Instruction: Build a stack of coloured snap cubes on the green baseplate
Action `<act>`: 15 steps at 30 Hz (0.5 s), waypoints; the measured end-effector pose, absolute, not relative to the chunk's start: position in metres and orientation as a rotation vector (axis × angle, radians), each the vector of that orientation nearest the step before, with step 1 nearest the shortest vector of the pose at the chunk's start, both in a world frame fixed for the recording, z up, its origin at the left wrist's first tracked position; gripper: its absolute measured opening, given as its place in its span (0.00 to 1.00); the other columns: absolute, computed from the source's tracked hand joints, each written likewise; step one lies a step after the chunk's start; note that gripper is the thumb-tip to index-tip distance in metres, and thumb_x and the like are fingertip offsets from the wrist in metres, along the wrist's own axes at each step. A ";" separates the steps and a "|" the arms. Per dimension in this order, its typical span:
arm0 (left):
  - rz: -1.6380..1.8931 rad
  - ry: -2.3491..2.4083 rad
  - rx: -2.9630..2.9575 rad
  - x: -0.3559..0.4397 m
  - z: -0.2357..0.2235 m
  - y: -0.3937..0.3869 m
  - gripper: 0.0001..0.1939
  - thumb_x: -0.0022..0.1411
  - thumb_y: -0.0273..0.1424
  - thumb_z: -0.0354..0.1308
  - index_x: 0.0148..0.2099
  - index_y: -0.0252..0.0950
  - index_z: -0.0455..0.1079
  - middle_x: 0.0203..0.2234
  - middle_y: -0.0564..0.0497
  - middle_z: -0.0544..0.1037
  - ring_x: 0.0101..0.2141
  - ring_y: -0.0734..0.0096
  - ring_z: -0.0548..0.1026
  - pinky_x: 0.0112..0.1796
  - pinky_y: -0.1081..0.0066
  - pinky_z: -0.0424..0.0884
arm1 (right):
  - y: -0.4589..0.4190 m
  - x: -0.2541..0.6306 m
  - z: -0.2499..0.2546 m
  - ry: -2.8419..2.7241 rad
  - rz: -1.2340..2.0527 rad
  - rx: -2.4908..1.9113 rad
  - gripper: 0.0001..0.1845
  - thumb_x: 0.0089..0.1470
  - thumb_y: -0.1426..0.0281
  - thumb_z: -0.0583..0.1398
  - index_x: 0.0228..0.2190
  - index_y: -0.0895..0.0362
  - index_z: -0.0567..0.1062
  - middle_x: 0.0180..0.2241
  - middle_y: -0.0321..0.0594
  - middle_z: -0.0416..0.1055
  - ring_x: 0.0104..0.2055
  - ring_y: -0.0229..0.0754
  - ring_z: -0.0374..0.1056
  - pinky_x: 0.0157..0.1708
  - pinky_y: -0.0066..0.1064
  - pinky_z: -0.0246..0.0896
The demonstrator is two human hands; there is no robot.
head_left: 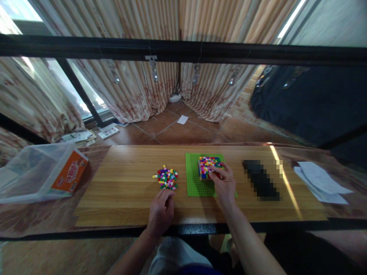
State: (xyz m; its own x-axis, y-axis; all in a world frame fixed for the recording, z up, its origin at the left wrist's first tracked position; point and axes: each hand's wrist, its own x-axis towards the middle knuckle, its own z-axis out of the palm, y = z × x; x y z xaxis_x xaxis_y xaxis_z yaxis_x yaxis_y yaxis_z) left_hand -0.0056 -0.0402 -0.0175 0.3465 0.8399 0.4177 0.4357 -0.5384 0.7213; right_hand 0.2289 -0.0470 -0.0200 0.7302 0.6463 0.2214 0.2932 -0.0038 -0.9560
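Note:
A green baseplate (194, 183) lies on the wooden table. On its far right corner stands a block of many small coloured bricks (209, 165). My right hand (223, 185) rests on the plate with its fingertips pressed against the block's near side. A loose pile of small coloured bricks (168, 178) lies to the left of the plate. My left hand (161, 212) lies just in front of that pile, its fingers curled and pinched together near the closest bricks; what they hold, if anything, I cannot make out.
A clear plastic box (31, 175) with an orange label lies at the table's left end. A dark object (260, 179) lies right of the plate, with white papers (318, 179) at the far right. A black bar (183, 51) crosses above the table.

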 end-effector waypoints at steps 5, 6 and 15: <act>1.088 1.112 2.121 -0.006 -0.019 -0.040 0.08 0.61 0.22 0.49 0.37 0.37 0.67 0.30 0.50 0.75 0.33 0.70 0.74 0.36 0.71 0.70 | -0.052 0.229 -0.023 -0.792 0.286 -1.691 0.16 0.44 0.61 0.64 0.36 0.55 0.80 0.48 0.46 0.66 0.52 0.47 0.63 0.50 0.41 0.60; 1.083 1.115 2.122 -0.006 -0.019 -0.040 0.08 0.62 0.22 0.49 0.37 0.37 0.67 0.30 0.50 0.75 0.33 0.70 0.74 0.37 0.71 0.70 | -0.053 0.230 -0.024 -0.812 0.264 -1.711 0.16 0.45 0.61 0.64 0.36 0.55 0.80 0.48 0.46 0.66 0.52 0.47 0.63 0.50 0.41 0.60; 1.075 1.113 2.122 -0.006 -0.020 -0.041 0.08 0.62 0.21 0.48 0.36 0.37 0.67 0.30 0.51 0.74 0.33 0.71 0.73 0.36 0.72 0.69 | -0.054 0.233 -0.017 -0.827 0.284 -1.687 0.14 0.47 0.60 0.63 0.35 0.55 0.80 0.45 0.45 0.69 0.52 0.47 0.63 0.50 0.40 0.60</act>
State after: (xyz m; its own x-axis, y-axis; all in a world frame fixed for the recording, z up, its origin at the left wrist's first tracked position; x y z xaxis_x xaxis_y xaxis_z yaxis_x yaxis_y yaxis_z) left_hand -0.0057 -0.0412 -0.0201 0.3504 0.8423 0.4096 0.4387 -0.5340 0.7228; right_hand 0.2329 -0.0539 -0.0166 0.7196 0.6529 0.2364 0.3702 -0.0726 -0.9261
